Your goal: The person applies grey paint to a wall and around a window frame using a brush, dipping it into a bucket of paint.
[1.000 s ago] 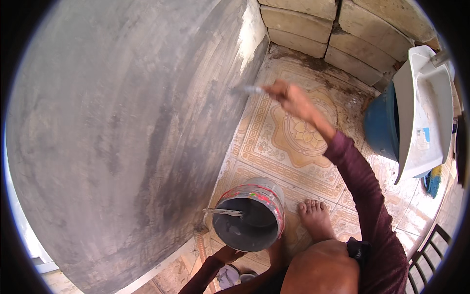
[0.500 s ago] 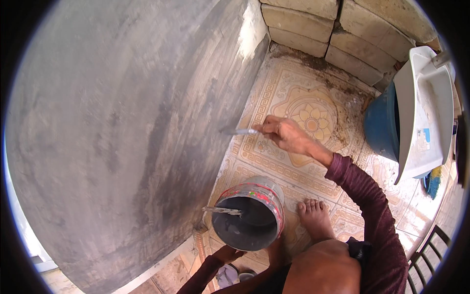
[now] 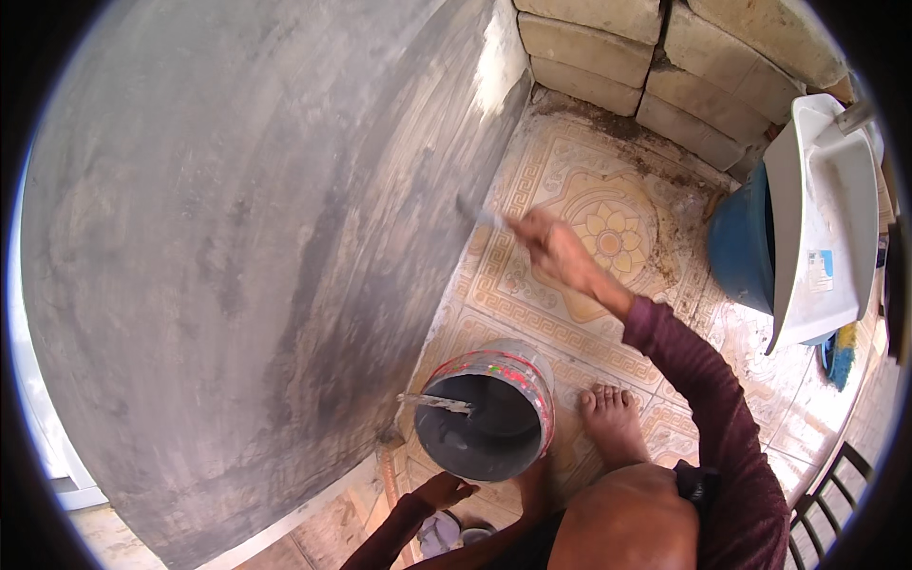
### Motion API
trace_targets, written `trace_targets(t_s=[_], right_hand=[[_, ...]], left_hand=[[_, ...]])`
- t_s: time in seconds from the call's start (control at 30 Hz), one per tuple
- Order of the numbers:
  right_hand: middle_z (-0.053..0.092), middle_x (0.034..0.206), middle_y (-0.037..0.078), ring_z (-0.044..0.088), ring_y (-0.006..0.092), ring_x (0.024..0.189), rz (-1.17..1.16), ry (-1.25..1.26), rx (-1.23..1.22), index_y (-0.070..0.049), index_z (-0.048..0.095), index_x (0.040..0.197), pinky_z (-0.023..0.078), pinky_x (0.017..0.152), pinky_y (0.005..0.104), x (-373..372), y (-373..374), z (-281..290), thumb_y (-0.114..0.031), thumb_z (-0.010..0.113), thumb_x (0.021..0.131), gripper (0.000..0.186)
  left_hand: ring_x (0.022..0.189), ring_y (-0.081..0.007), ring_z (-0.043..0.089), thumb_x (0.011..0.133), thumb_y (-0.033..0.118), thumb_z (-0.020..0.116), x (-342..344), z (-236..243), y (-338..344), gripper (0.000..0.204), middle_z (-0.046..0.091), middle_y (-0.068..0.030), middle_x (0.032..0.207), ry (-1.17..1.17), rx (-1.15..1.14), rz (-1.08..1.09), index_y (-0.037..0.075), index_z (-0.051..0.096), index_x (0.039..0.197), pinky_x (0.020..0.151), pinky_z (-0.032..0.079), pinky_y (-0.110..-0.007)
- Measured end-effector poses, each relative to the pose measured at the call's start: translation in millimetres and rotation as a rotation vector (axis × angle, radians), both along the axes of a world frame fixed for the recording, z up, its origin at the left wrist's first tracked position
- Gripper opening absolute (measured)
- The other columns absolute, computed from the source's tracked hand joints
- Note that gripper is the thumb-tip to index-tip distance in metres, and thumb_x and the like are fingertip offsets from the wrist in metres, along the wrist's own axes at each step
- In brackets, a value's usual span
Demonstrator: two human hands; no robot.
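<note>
In my right hand [image 3: 556, 249] is a thin grey brush [image 3: 483, 215], blurred by motion, its tip near the lower edge of the grey-coated wall [image 3: 275, 237]. Pale streaks show through the coating there. Below it a bucket [image 3: 546, 375] with red marks round its side holds dark grey liquid [image 3: 489, 442]. Its mouth leans toward me. A coated flat stick [image 3: 442, 403] lies across the rim at the left and dips inside. My left hand [image 3: 445, 490] is closed at the near side of the bucket, its fingers partly hidden by it.
Patterned floor tiles [image 3: 570, 318] run beside the wall to stacked pale blocks [image 3: 589, 47] at the back, with dirt along their foot. At right stand a blue tub [image 3: 739, 242], a white plastic basin [image 3: 826, 209] and a blue-yellow brush head [image 3: 840, 359]. My bare foot [image 3: 611, 418] is beside the bucket.
My right hand and the brush have moved up and slightly right along the wall's lower edge. My left hand and the bucket have hardly moved.
</note>
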State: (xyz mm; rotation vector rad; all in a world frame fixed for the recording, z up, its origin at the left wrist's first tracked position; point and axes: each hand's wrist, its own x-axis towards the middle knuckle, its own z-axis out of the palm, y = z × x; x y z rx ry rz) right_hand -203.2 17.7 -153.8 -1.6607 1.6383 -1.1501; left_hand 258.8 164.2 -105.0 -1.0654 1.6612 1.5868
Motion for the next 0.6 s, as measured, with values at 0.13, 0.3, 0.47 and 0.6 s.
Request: trace_targets(t_s=[0.13, 0.3, 0.47, 0.6], right_hand=[[0.055, 0.091, 0.015, 0.059, 0.0276, 0.087, 0.151, -0.043, 0.041, -0.007, 0.06, 0.128, 0.048, 0.075, 0.0397, 4, 9, 22, -0.006, 0.053, 0.094, 0.035], [0.055, 0.089, 0.013, 0.058, 0.025, 0.084, -0.313, -0.173, -0.017, -0.005, 0.061, 0.126, 0.048, 0.074, 0.0394, -77, -33, 15, -0.004, 0.055, 0.092, 0.035], [0.05, 0.092, 0.014, 0.055, 0.028, 0.08, -0.261, -0.158, -0.039, -0.009, 0.054, 0.136, 0.049, 0.073, 0.0397, -15, -23, 2, -0.002, 0.052, 0.09, 0.047], [0.053, 0.099, 0.015, 0.058, 0.0323, 0.088, 0.065, -0.032, 0.048, -0.012, 0.055, 0.136, 0.051, 0.077, 0.0409, 47, 34, 9, 0.0, 0.05, 0.086, 0.051]], left_hand=[[0.095, -0.0317, 0.068, 0.094, 0.032, 0.059, 5, -1, -1, 0.043, 0.069, -0.0229, 0.104, 0.028, -0.022, -0.016, 0.001, 0.058, 0.125, 0.085, 0.05, -0.041], [0.093, -0.0331, 0.068, 0.094, 0.033, 0.06, -7, 0, -7, 0.044, 0.07, -0.0218, 0.101, -0.024, 0.007, -0.076, 0.002, 0.059, 0.124, 0.083, 0.051, -0.042], [0.092, -0.034, 0.068, 0.093, 0.035, 0.06, 30, -26, 9, 0.044, 0.07, -0.0216, 0.1, 0.015, -0.023, -0.024, 0.002, 0.06, 0.122, 0.082, 0.051, -0.042], [0.093, -0.0346, 0.068, 0.093, 0.037, 0.061, 1, -5, 0, 0.046, 0.07, -0.0217, 0.1, 0.056, -0.017, 0.032, 0.001, 0.06, 0.122, 0.082, 0.051, -0.042]])
